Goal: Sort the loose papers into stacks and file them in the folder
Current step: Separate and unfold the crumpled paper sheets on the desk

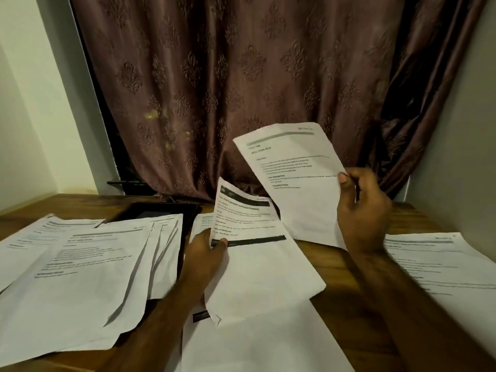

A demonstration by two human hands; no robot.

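Right hand [362, 210] pinches a printed sheet [292, 178] by its right edge, thumb on the front; sheet lifted clear of the wooden table [341, 312], tilted, at 1 o'clock from frame centre. Left hand [205, 253] grips a black-banded sheet [257, 253] at its left edge, thumb on top, at 6 o'clock. Fanned loose papers [80, 277] lie at 8 o'clock, partly covering a dark folder [161, 210]. Another sheet [442, 264] lies at 4 o'clock. Curtain [241, 89] behind.

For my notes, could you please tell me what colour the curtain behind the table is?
The curtain is brownish mauve with an embossed floral motif, seen in the head view.
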